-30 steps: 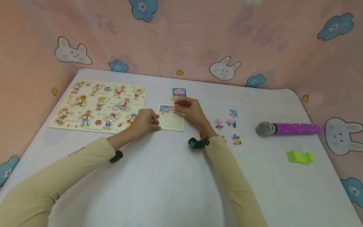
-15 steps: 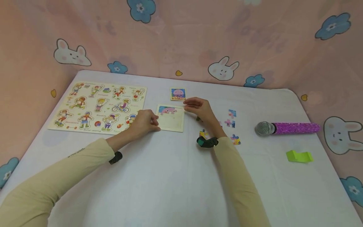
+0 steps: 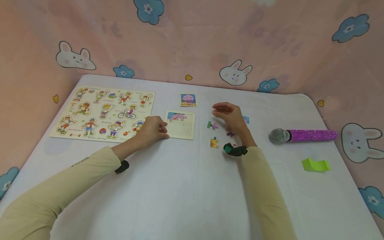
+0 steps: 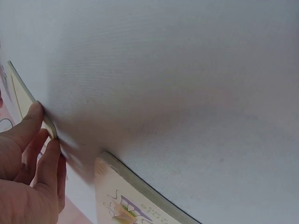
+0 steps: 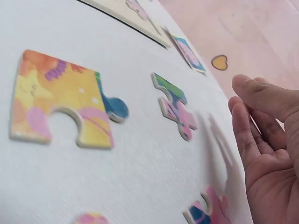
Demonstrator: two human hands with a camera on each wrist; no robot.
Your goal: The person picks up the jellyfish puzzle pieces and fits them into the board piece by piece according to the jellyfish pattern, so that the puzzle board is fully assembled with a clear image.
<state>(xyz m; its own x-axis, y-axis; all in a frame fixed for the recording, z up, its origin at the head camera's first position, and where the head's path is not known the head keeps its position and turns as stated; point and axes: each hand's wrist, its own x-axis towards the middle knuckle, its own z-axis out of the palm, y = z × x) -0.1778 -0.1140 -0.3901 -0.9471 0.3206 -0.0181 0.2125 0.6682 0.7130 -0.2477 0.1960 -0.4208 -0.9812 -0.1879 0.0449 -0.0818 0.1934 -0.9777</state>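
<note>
- Cream puzzle tray (image 3: 181,130) sits on the white table (image 3: 168,200).
- Left hand (image 3: 153,128) pinches its near left corner.
- Right hand (image 3: 231,117), loose, holding nothing, hangs near the green-pink piece (image 5: 176,103).

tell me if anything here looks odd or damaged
Nothing looks spilled or damaged. The purple microphone and green block seem slightly odd, lying right of the puzzle pieces, as neither resembles a puzzle part.
</note>
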